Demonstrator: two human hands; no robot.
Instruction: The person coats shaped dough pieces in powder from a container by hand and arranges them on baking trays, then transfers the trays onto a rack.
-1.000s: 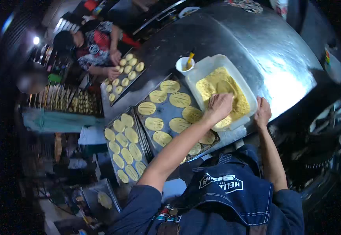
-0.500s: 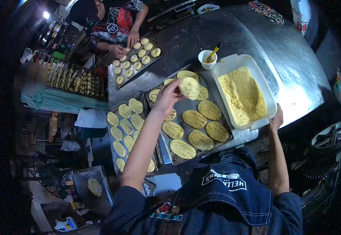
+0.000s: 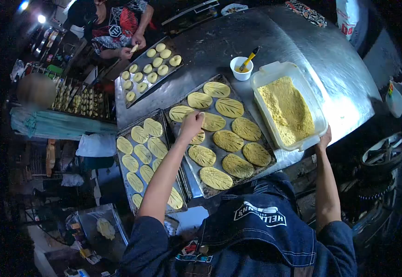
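Pressing down with loosely curled fingers, the left hand (image 3: 192, 124) rests on a dough oval (image 3: 199, 137) in the middle tray (image 3: 181, 139); whether the fingers pinch the dough or only touch it I cannot tell. That oval lies at the tray's 9 o'clock side, half hidden under the hand, with another oval (image 3: 213, 122) just beside it at 2 o'clock and a further one (image 3: 181, 113) at 11 o'clock. Scored ovals fill the tray in rows, close together, some touching.

At 3 o'clock from the tray, the right hand (image 3: 324, 138) sits at the near corner of the tub (image 3: 266, 74), fingers hooked against its rim; only the back of the hand shows, so the grip itself cannot be told. Yellow crumbs (image 3: 287, 110) cover the tub's bottom. At the tub's 10 o'clock stands a white cup (image 3: 241, 70) with a brush (image 3: 250, 58) leaning in it, handle tilted towards 1 o'clock.

At 9 o'clock from the middle tray, touching its edge, lies a second tray (image 3: 121, 162) of paler ovals. At 11 o'clock, apart from both, a third tray (image 3: 142, 90) holds small round pieces, and another person's hand (image 3: 128, 52) holds one piece over its far corner. All of it stands on a metal table (image 3: 339, 78).
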